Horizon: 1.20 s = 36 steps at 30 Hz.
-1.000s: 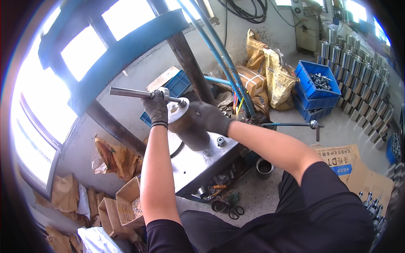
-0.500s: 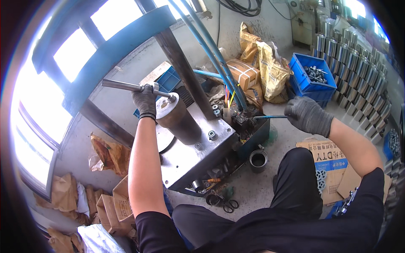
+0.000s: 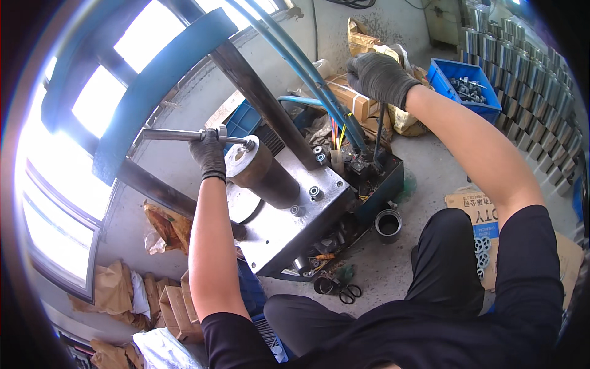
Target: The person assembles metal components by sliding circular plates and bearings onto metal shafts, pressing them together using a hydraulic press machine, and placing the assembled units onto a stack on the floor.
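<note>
My left hand [image 3: 208, 154], in a dark grey glove, is closed round a stepped metal rod [image 3: 169, 134] with a wider collar. The rod's thin end reaches the rim of a dark metal cylinder [image 3: 270, 181], which stands tilted in view on a steel plate [image 3: 326, 200]. Higher up on the right, my right hand [image 3: 381, 77], gloved the same way, is closed at the top of a lever [image 3: 379, 132]. That lever stands nearly upright from the dark oily box [image 3: 387, 184] beside the plate. The fingers hide its grip end.
A blue press frame [image 3: 166, 74] with dark columns [image 3: 264, 98] rises round the plate. On the floor are a dark cup [image 3: 388, 225], scissors [image 3: 350, 294] and cardboard [image 3: 556, 270]. A blue crate of metal parts [image 3: 470, 89] and stacked shiny cylinders [image 3: 528, 98] stand right.
My right hand has risen and moved left, swinging the lever from nearly level to nearly upright. My left hand stays on the rod; the whole view has shifted slightly.
</note>
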Motion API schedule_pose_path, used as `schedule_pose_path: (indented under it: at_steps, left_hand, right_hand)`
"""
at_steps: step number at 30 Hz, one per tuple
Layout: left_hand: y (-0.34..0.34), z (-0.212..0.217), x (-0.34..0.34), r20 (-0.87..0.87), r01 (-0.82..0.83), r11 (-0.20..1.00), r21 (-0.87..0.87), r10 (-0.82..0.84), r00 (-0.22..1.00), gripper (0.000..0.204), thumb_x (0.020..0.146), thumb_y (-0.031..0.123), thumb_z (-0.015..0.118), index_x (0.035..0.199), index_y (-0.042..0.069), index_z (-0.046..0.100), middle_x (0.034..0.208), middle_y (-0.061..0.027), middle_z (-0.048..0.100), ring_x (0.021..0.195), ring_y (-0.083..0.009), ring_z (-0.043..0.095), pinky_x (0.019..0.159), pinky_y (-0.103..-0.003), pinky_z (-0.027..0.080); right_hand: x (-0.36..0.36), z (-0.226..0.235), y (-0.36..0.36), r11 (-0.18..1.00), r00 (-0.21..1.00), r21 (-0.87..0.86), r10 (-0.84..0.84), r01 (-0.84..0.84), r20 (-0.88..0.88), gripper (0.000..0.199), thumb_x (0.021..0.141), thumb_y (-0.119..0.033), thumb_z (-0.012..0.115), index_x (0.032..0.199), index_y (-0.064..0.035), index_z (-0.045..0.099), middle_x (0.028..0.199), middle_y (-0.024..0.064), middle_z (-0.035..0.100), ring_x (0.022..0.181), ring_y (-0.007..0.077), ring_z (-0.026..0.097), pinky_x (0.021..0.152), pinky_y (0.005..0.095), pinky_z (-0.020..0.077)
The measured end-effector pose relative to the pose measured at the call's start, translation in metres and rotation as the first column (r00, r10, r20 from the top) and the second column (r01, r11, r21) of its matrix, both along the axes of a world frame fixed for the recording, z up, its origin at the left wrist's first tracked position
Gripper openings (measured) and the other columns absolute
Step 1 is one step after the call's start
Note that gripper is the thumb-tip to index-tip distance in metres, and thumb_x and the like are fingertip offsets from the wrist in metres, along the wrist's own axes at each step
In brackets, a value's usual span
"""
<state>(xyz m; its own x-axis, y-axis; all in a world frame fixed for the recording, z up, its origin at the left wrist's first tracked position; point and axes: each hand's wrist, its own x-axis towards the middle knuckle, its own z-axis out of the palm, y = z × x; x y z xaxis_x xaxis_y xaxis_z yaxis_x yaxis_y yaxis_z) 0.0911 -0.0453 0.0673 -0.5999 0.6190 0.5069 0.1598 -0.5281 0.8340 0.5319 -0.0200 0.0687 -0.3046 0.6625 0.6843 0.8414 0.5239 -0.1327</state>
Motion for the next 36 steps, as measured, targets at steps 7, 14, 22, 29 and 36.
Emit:
schedule_pose_path:
  at_steps: [7,14,22,29,36]
  left_hand:
    - [0.007,0.011,-0.007,-0.182,-0.046,0.991,-0.126,0.023,0.983,0.016,0.089,-0.002,0.07,0.097,0.0,0.057,0.085,-0.0089,0.066,0.071,-0.0217,0.07,0.057,-0.034,0.059]
    - [0.014,0.016,-0.002,-0.28,-0.063,0.99,-0.124,0.026,0.96,0.016,0.087,0.002,0.068,0.101,0.0,0.059,0.083,-0.009,0.067,0.071,-0.0194,0.069,0.061,-0.034,0.058]
    - [0.028,0.029,0.016,-0.525,-0.274,0.942,-0.195,0.135,0.84,0.023,0.086,0.012,0.073,0.106,0.002,0.065,0.088,-0.0142,0.074,0.081,-0.0242,0.075,0.075,-0.038,0.06]
    - [0.046,0.039,0.03,-0.729,-0.376,0.885,-0.274,0.064,0.681,0.028,0.091,0.023,0.066,0.111,0.004,0.067,0.095,-0.0197,0.077,0.094,-0.0327,0.077,0.089,-0.044,0.059]
    - [0.028,0.045,0.049,-0.725,-0.411,0.858,-0.309,0.068,0.686,0.025,0.093,0.024,0.064,0.11,0.006,0.067,0.095,-0.0181,0.077,0.095,-0.0316,0.077,0.085,-0.043,0.06]
  right_hand:
    - [0.002,-0.004,0.015,1.0,1.0,-0.013,-0.006,0.006,0.007,0.019,0.093,-0.019,0.063,0.097,-0.0043,0.073,0.089,0.0202,0.074,0.087,0.0379,0.073,0.083,0.0478,0.0573]
    - [0.0,-0.001,0.017,0.993,0.996,-0.104,-0.056,0.063,0.074,0.019,0.092,-0.019,0.062,0.098,-0.0047,0.073,0.091,0.0203,0.075,0.088,0.0376,0.073,0.085,0.0481,0.0564]
    - [0.002,0.0,0.001,0.991,0.996,-0.132,-0.027,0.038,0.086,0.024,0.092,-0.024,0.06,0.097,-0.0059,0.075,0.093,0.0226,0.075,0.091,0.0399,0.073,0.086,0.0493,0.0574]
    - [0.022,-0.016,-0.044,0.999,0.994,-0.042,0.031,-0.027,0.101,0.019,0.095,-0.022,0.063,0.092,-0.0039,0.069,0.088,0.0194,0.071,0.087,0.0383,0.07,0.083,0.0488,0.0549]
    - [0.071,-0.051,-0.12,0.989,0.979,-0.113,0.114,-0.096,0.169,0.013,0.093,-0.014,0.065,0.097,-0.002,0.068,0.091,0.0191,0.069,0.083,0.0397,0.068,0.078,0.0478,0.0555]
